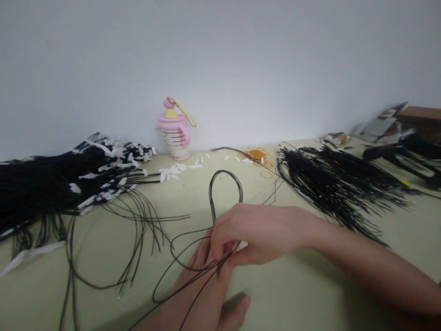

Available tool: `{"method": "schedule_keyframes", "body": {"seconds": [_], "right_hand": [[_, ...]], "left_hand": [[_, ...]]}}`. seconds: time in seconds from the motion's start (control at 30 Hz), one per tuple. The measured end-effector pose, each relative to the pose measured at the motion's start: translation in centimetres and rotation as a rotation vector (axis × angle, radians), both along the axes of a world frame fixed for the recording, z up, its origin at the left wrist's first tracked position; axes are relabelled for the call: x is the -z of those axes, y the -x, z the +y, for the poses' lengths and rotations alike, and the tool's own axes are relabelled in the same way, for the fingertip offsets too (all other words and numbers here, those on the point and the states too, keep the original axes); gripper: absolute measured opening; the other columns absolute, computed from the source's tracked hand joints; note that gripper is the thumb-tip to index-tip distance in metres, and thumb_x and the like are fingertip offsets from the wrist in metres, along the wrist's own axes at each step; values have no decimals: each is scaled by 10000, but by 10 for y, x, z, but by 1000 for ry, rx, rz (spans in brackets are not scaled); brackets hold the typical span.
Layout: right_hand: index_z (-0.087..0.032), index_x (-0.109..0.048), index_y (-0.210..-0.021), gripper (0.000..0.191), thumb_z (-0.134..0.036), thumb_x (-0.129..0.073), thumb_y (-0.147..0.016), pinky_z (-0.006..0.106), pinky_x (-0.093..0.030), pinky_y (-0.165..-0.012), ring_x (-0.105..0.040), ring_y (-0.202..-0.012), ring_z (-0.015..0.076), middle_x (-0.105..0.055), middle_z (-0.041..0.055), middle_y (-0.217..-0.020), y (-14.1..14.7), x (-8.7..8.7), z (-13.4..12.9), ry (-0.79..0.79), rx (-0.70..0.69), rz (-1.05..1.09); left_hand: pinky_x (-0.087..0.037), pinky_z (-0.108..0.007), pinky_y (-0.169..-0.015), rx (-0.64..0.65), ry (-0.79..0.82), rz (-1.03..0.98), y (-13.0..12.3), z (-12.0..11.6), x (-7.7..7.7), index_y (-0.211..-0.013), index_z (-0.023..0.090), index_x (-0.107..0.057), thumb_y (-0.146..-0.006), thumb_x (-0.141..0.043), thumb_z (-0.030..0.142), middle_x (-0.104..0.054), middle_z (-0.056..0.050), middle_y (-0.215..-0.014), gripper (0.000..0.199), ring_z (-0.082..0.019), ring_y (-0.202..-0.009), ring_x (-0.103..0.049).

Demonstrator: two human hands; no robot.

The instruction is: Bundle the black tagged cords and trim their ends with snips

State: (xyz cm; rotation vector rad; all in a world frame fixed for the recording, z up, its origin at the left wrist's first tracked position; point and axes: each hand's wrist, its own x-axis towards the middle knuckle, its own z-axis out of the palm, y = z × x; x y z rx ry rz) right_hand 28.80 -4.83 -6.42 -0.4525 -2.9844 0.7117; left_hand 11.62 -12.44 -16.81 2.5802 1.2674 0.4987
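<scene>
Gathering the looped black wire [223, 171] appeared in hand: above the tabletop [292, 285], my right grip [262, 230] pinched its strands nearly closed over my left grip [206, 294], whose hold I could not tell, the overlap hiding their crossing, and the next move seemingly called for keeping strands together.

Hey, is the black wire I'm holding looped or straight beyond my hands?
Looped: the black wire arches into a rounded loop just beyond the right hand.
</scene>
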Motion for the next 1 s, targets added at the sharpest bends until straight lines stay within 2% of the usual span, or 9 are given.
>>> {"method": "schedule_keyframes", "body": {"seconds": [0.1,0.2,0.3,0.4,0.6,0.77,0.9,1.0], "right_hand": [[-106,-641,-852,97,-87,-585,-774,188,-430,-713,-563,-764,105,-639,35,-823,-4,-4,1,-60,43,2],[-108,-661,-873,139,-69,-563,-783,187,-436,-724,-571,-764,97,-648,47,-856,-6,-6,1,-63,40,-4],[-111,-690,-900,194,-53,-538,-794,181,-437,-722,-589,-785,98,-669,57,-881,-9,-9,1,-80,70,15],[-106,-710,-915,206,-72,-536,-810,171,-436,-687,-600,-736,91,-689,52,-840,-11,-10,1,-37,56,33],[-91,-660,-1098,288,-108,-476,-877,180,-432,-766,-613,-841,108,-697,80,-981,-1,6,6,19,-52,44],[-75,-686,-1007,239,-152,-497,-882,178,-432,-769,-599,-835,109,-685,84,-935,4,13,8,-10,-107,-17],[-79,-662,-941,192,-135,-503,-849,200,-437,-730,-568,-768,107,-660,65,-855,-4,1,7,-69,-12,95],[-78,-636,-905,152,-128,-518,-824,188,-432,-677,-541,-700,80,-633,42,-801,-15,-11,5,-34,23,179]], "left_hand": [[-399,-492,-993,3,-10,58,-3,6,-2,-1348,248,-411,-845,-470,514,-539,-96,-1298,572,-347,-1215,-462],[-397,-505,-992,18,-12,102,-4,8,-4,-1386,247,-357,-843,-461,527,-495,-108,-1351,619,-364,-1227,-450],[-385,-530,-993,12,-18,132,-4,7,-8,-1390,226,-353,-854,-444,519,-481,-130,-1360,617,-378,-1231,-441],[-393,-507,-994,21,-16,148,-6,8,-14,-1363,232,-394,-853,-444,533,-500,-116,-1343,595,-360,-1213,-465],[-406,-485,-974,14,-4,167,-4,5,-17,-1287,207,-472,-880,-465,482,-568,-104,-1239,491,-305,-1150,-518],[-421,-519,-938,20,10,184,-1,4,-8,-1222,169,-517,-883,-517,469,-561,-112,-1212,453,-269,-1086,-555],[-368,-550,-1007,14,5,182,-3,7,-5,-1357,199,-408,-843,-521,510,-440,-150,-1377,611,-351,-1243,-431],[-333,-529,-1044,25,3,211,-6,10,-5,-1404,173,-360,-828,-518,472,-300,-196,-1468,668,-391,-1333,-285]]}}
